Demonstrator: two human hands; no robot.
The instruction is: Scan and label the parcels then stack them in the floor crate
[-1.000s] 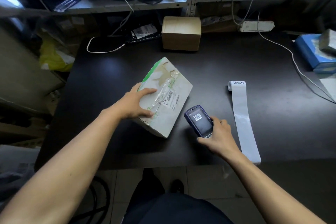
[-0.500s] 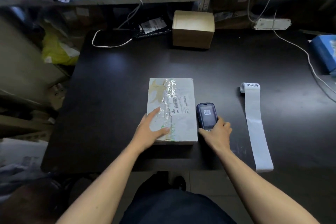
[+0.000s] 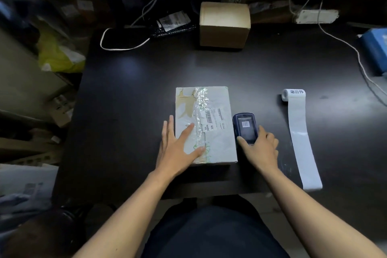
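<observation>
— Head view: where is the parcel?

— The white parcel point(image 3: 206, 124) lies flat on the dark tabletop point(image 3: 129, 100), near its front edge, with clear tape down its top and a barcode label point(image 3: 212, 119) facing up.

— And the left hand?

— The left hand point(image 3: 178, 148) rests flat on the parcel's near left corner, its fingers point(image 3: 187, 131) straight and spread wide, gripping nothing.

— The right one?

— The right hand point(image 3: 260, 148) holds the blue handheld scanner point(image 3: 245, 128) just beside the parcel's right edge; thumb and fingers are curled round its lower end, and a barcode shows on its screen.

— Anything else?

— A label strip point(image 3: 300, 142) lies unrolled to the right, apart from the scanner. A brown cardboard box point(image 3: 225, 25) sits at the back of the tabletop, a white cable point(image 3: 123, 48) looped to its left.
</observation>
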